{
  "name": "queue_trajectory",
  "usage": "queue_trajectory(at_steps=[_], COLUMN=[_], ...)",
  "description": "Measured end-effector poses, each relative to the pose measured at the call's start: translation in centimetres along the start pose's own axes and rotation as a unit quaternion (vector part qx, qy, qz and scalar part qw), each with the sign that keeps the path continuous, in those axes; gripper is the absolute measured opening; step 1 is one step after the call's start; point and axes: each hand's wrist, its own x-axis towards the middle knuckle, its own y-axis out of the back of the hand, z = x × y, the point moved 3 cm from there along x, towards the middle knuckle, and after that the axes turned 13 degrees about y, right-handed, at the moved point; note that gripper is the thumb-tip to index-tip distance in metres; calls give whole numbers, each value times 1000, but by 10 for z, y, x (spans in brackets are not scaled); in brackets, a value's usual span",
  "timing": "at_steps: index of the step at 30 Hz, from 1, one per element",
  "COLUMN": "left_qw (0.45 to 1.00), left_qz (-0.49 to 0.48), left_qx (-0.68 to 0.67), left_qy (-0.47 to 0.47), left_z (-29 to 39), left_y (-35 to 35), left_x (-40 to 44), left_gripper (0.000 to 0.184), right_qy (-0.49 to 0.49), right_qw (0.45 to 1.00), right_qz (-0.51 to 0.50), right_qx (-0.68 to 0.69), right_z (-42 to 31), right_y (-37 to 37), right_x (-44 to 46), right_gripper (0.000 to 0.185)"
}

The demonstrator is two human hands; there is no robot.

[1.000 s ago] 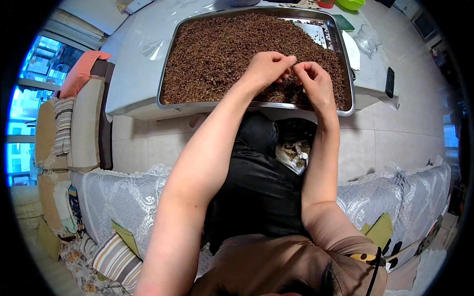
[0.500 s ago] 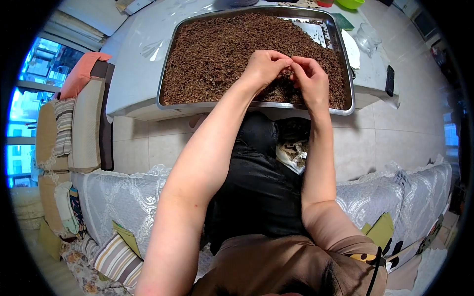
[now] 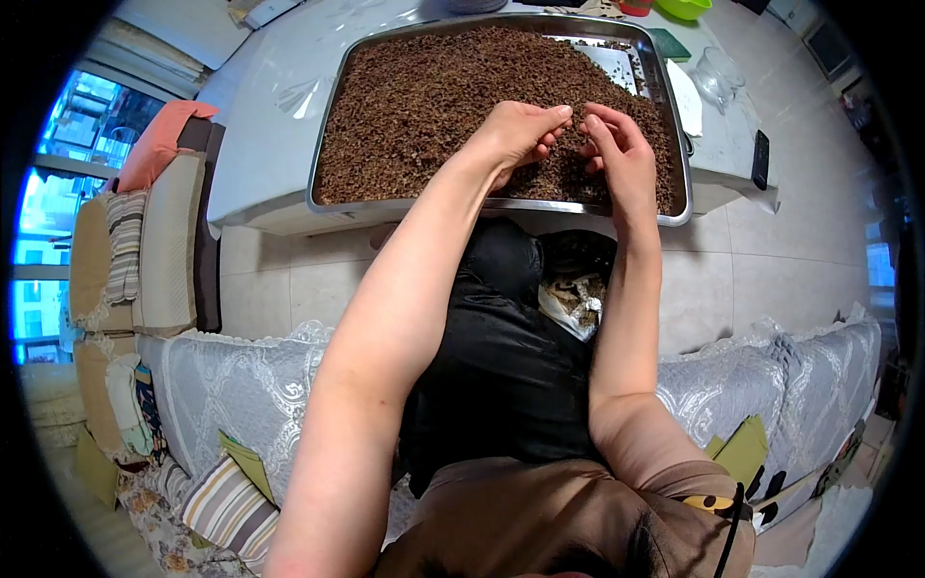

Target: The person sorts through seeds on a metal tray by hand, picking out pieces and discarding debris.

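A large metal tray (image 3: 501, 204) holds a thick layer of small dried brown pieces (image 3: 424, 106), whose kind I cannot make out. Over its right half, my left hand (image 3: 523, 135) has thumb and forefinger pinched together. Whatever sits in that pinch is too small to name. Just to the right, my right hand (image 3: 624, 159) is closed, with curled fingers and the thumb near the forefinger tip. Anything between those fingertips is too tiny to see. A small gap separates the two hands.
The tray rests on a white table (image 3: 260, 144). To its right are a clear glass jar (image 3: 718, 72) and a black remote control (image 3: 761, 159). A green bowl (image 3: 684, 8) stands at the back. An open bag (image 3: 573, 303) lies by my lap, and a lace-covered sofa (image 3: 231, 376) is behind.
My fingertips were touching and have come apart. The right hand has moved a little to the right; the left stays nearly in place.
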Motion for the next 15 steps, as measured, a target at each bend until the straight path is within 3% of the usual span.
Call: queue_trajectory(at_steps=[3,7,10,15], left_qw=[1000,992,976,980], left_qz=[-17,-65,-115,-103], left_qx=[-10,-81,-164,-145], left_qy=[24,67,88,86], left_z=[0,-1,-2,3], left_y=[-3,-4,-4,-5], left_x=[-3,-5,-6,-12], left_gripper=[25,23,21,19], right_qy=[15,10,-17,-26], right_qw=[998,993,989,989], right_qz=[-49,-104,-60,-23], right_qx=[-22,60,131,143], right_z=[-2,-3,1,7], right_y=[-1,-7,-7,-3], right_x=[0,-2,0,0], right_gripper=[30,28,26,22])
